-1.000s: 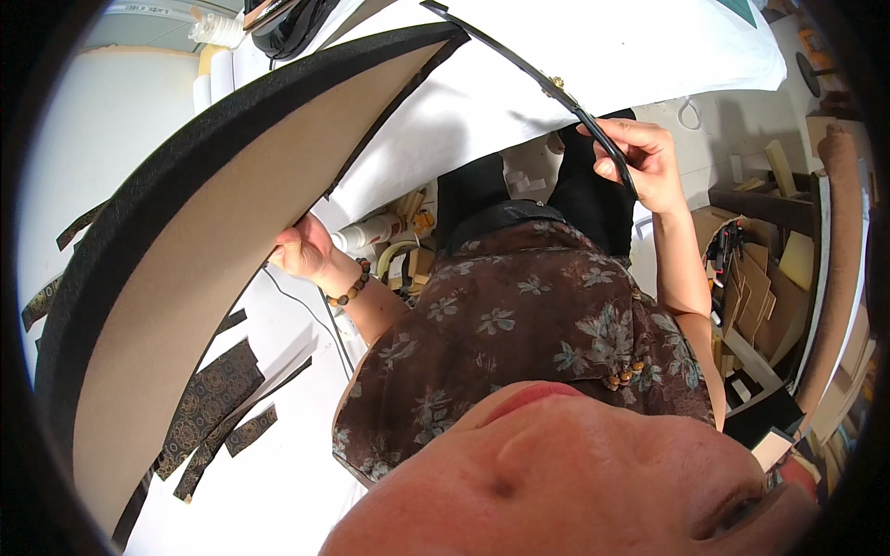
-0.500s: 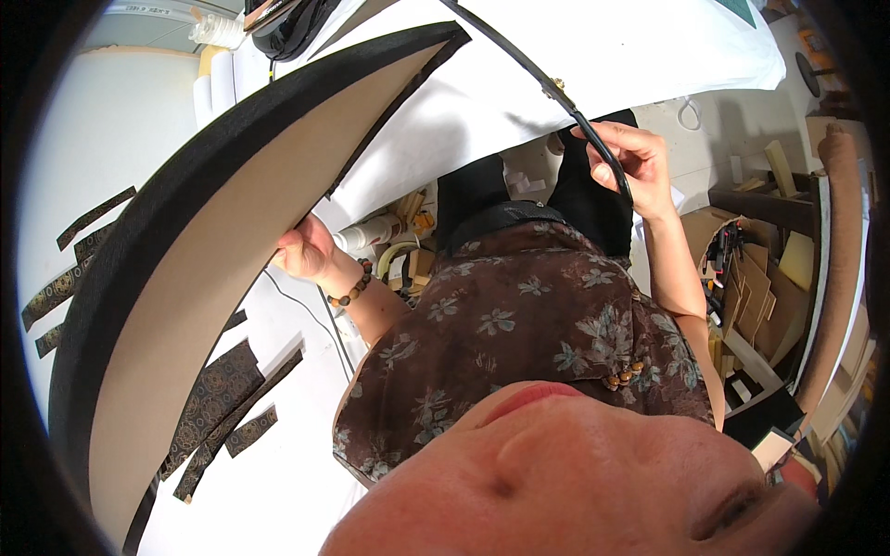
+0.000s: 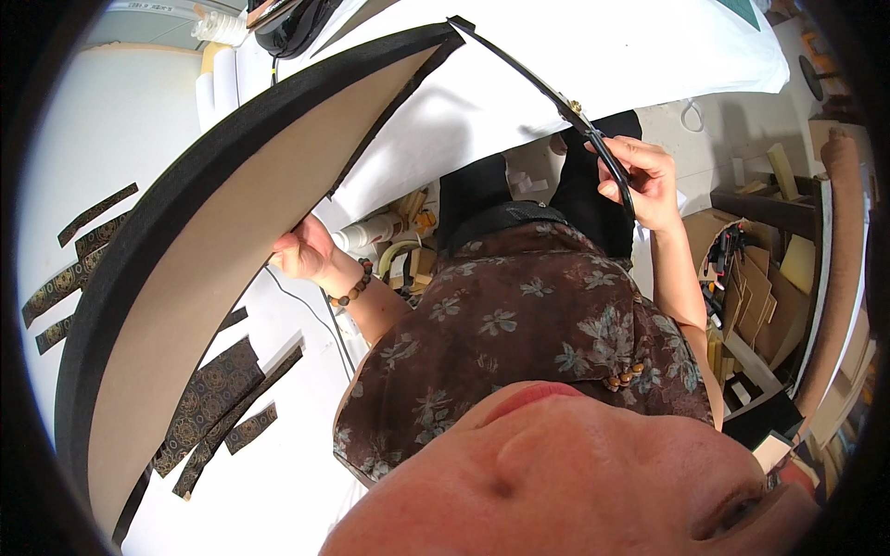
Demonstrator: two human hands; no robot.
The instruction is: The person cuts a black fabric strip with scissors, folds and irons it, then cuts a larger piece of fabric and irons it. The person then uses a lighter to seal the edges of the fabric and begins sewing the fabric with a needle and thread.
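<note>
A large curved panel [image 3: 224, 218], beige with a wide black band along its outer edge, stands tilted at the left. My left hand [image 3: 306, 250] grips its inner edge, the thumb showing on the beige face and the other fingers partly hidden. In my right hand [image 3: 652, 181] is a pair of black scissors [image 3: 573, 109] with a brass-coloured pivot, seen nearly edge-on. Their long blades reach the panel's upper tip, where a small black flap sticks out. From this angle I cannot tell whether the blades touch the flap.
White sheeting [image 3: 547, 46] covers the table. Patterned dark fabric pieces [image 3: 213, 394] lie on the white surface at the left, beside a thin cable [image 3: 311, 310]. A black object [image 3: 295, 28] stands at the back. Boards and offcuts [image 3: 756, 287] crowd the right side.
The scissors have shifted, and their blade tips now meet the panel's upper tip. My right hand has moved slightly right and down. The panel and left hand stay nearly still.
</note>
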